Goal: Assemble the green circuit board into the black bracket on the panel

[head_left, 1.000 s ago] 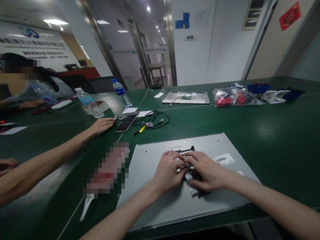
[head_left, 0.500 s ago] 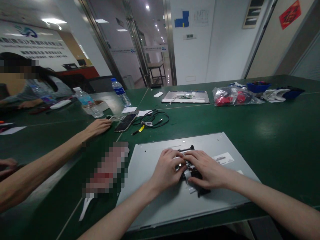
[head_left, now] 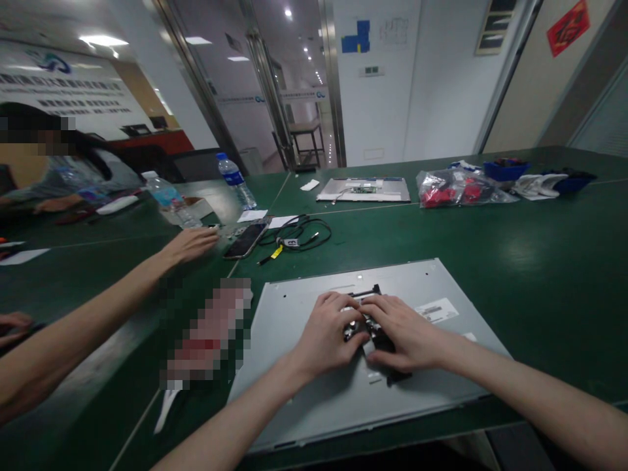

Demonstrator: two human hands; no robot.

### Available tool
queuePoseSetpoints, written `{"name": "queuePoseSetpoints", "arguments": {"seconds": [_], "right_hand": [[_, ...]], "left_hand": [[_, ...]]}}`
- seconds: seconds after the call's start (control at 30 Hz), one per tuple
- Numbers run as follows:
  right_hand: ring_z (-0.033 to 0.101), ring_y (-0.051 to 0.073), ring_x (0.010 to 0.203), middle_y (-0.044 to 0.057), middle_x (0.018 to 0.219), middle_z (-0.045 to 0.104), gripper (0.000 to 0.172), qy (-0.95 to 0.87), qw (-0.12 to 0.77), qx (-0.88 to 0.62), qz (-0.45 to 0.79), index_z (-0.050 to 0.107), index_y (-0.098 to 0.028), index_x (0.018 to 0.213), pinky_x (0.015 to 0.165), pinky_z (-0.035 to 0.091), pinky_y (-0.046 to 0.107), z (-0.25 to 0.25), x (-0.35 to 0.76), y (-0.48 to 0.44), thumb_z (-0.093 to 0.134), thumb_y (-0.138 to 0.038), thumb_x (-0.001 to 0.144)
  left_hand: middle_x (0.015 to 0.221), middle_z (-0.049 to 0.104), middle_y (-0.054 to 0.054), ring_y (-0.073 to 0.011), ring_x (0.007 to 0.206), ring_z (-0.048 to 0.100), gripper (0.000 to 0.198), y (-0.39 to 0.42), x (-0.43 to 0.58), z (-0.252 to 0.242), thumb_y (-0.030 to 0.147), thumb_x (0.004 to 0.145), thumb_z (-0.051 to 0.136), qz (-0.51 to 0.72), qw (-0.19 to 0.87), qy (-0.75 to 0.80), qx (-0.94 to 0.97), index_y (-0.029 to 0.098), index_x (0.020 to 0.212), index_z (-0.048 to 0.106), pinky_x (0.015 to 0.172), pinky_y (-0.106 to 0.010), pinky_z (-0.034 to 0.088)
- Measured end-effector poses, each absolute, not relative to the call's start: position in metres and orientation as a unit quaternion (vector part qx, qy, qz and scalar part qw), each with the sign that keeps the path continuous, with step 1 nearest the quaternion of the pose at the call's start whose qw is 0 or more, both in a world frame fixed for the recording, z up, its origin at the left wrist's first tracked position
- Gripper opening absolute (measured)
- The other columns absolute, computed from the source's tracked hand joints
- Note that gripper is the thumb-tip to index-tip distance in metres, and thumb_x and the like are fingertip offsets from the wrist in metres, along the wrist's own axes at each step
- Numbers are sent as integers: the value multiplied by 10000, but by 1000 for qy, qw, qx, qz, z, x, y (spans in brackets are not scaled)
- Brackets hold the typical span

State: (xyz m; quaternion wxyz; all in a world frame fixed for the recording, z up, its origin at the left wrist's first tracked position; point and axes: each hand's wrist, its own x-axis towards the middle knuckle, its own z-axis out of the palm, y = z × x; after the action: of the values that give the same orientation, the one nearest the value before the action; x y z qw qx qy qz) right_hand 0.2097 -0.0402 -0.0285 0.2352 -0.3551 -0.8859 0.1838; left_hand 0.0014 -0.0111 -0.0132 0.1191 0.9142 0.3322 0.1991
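Observation:
A large flat grey metal panel [head_left: 304, 399], like the back of a display, lies on the green table in front of me. At its middle sits a black part [head_left: 383, 340] with small metallic pieces and a light strip, largely covered by my fingers. My left hand [head_left: 328, 330] curls over its left side, thumb and fingers bent together; what they pinch is hidden. My right hand [head_left: 405, 333] rests over the other side, its fingers curved around the black part and its thumb at the lower edge. Both hands' fingertips meet above it. A white label [head_left: 436, 311] is to their right.
A co-worker's arm [head_left: 112, 301] reaches in from the left toward small parts beside a phone [head_left: 246, 239]. Coiled black cable [head_left: 314, 243], water bottles [head_left: 236, 182], another panel [head_left: 328, 190] and a plastic bag with red items [head_left: 456, 190] stand farther back. A pixelated reddish item [head_left: 210, 333] lies left.
My right thumb has shifted slightly left, and less of the light strip between my thumbs shows. The co-worker's hand has lifted a little among the small parts. The panel stays put.

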Motion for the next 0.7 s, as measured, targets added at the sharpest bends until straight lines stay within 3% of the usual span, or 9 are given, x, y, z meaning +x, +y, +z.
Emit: {"name": "queuePoseSetpoints", "arguments": {"seconds": [0.13, 0.3, 0.7], "right_hand": [[453, 295, 1211, 144, 1321, 494, 618, -884, 234, -358, 187, 442, -167, 1312, 1047, 382, 465, -28, 210, -41, 661, -485, 830], [459, 281, 1202, 140, 1307, 503, 485, -883, 227, -369, 180, 444, -174, 1309, 1035, 390, 466, -30, 209, -41, 596, -357, 886], [472, 286, 1189, 151, 1296, 512, 498, -884, 232, -366, 175, 445, -155, 1298, 1002, 420, 462, -36, 208, -40, 605, -309, 852]], "left_hand": [[1027, 659, -37, -243, 987, 567, 85, -11, 2, -13, 208, 755, 728, 200, 126, 335, 912, 220, 834, 697, 961, -468, 380], [1023, 665, -41, -243, 983, 575, 69, -10, 2, -14, 213, 776, 710, 197, 119, 330, 915, 224, 844, 709, 957, -470, 384], [1022, 657, -43, -247, 990, 566, 100, -11, 2, -13, 216, 787, 706, 194, 106, 326, 919, 222, 887, 703, 951, -470, 390]]}}
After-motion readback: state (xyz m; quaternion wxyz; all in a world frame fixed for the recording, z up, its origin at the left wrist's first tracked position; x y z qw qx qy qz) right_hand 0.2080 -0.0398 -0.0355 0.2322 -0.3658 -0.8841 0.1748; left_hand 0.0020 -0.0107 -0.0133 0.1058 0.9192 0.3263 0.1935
